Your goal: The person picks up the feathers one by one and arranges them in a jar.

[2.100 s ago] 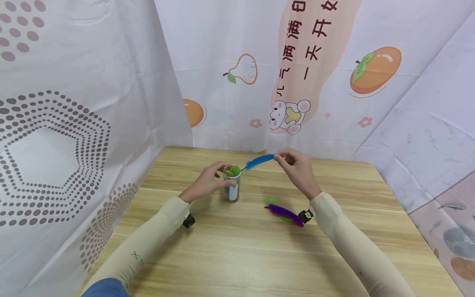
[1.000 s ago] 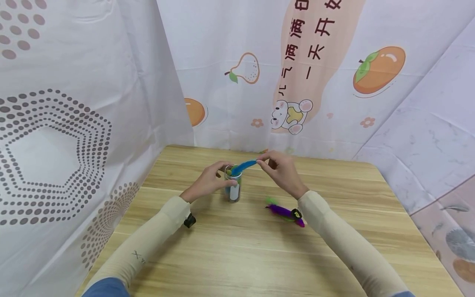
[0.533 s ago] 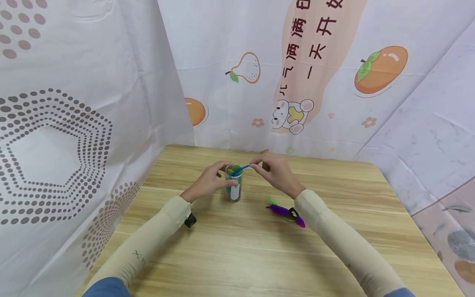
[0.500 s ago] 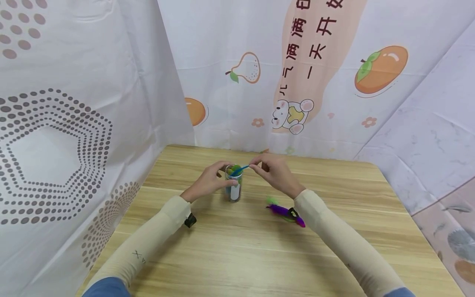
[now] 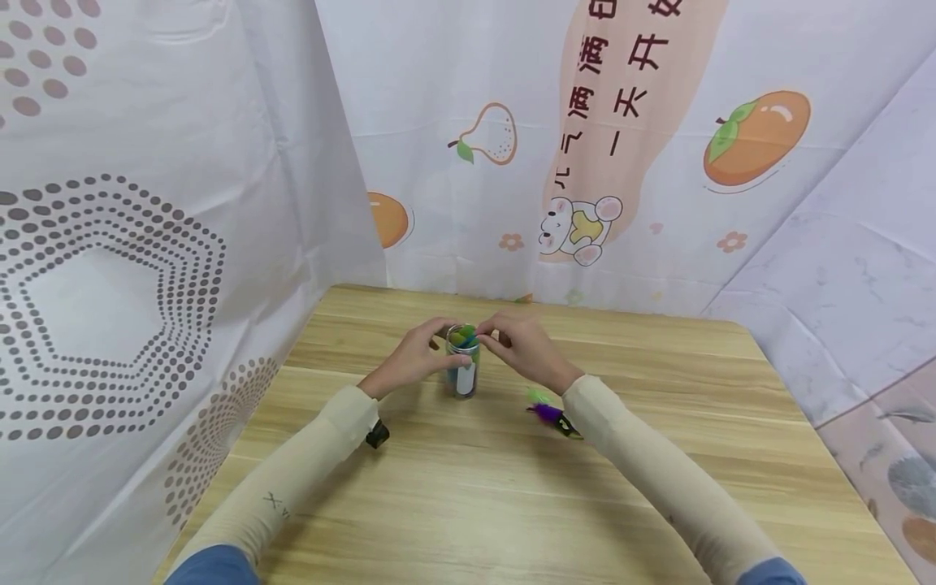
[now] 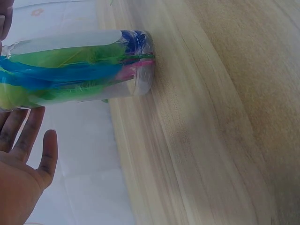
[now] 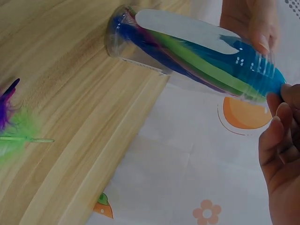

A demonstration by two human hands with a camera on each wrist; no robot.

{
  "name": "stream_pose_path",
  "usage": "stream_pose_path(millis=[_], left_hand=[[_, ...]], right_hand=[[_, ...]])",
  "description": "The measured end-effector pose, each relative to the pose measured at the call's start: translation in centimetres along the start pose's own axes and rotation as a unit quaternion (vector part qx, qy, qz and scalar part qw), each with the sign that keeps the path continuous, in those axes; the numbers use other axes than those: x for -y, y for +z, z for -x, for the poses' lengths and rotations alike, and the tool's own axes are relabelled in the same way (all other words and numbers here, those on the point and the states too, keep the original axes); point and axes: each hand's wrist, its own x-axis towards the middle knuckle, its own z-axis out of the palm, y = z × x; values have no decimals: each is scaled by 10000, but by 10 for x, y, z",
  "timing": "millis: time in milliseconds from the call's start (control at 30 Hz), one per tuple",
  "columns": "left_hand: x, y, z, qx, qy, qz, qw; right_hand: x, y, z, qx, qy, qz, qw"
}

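A clear jar (image 5: pixel 465 379) with a white label stands upright on the wooden table. My left hand (image 5: pixel 413 353) grips it near the rim, thumb in front and fingers behind. Blue, green and pink feathers fill the jar in the left wrist view. At the mouth, my right hand (image 5: pixel 523 348) pinches the tip of a blue feather (image 7: pixel 278 80), most of which is down inside the glass. Near my right wrist lie a purple feather (image 5: pixel 545 413) and a light green feather (image 7: pixel 21 139), partly hidden by the wrist camera in the head view.
The wooden table (image 5: pixel 468 504) reaches back to a printed curtain (image 5: pixel 431 171) close behind the jar. Another patterned curtain (image 5: pixel 117 309) hangs along the left side. A small black camera (image 5: pixel 377 435) sits at my left wrist.
My right hand has moved left and slightly down to the jar's mouth, and the blue feather has slid into the jar. The left hand keeps its grip on the jar.
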Motion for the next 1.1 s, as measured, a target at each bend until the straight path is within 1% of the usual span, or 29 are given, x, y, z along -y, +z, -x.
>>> stream_pose_path(millis=[167, 333, 500, 667, 833, 900, 1100], left_hand=[[2, 0, 0, -8, -11, -33, 10000], [2, 0, 0, 23, 45, -15, 10000], [0, 0, -1, 53, 101, -28, 9999], [0, 0, -1, 89, 139, -33, 9999], [0, 0, -1, 98, 121, -63, 9999], [-1, 0, -1, 106, 107, -67, 9999], [-2, 0, 0, 55, 10, -36, 10000]], right_hand=[[1, 2, -1, -45, -31, -17, 10000], [3, 4, -4, -50, -80, 14, 10000], [8, 5, -10, 178, -40, 186, 9997], [11, 8, -17, 362, -150, 498, 9980], [12, 11, -18, 515, -239, 684, 9960], [11, 10, -17, 491, -222, 636, 9965], [8, 2, -9, 204, -22, 294, 9994]])
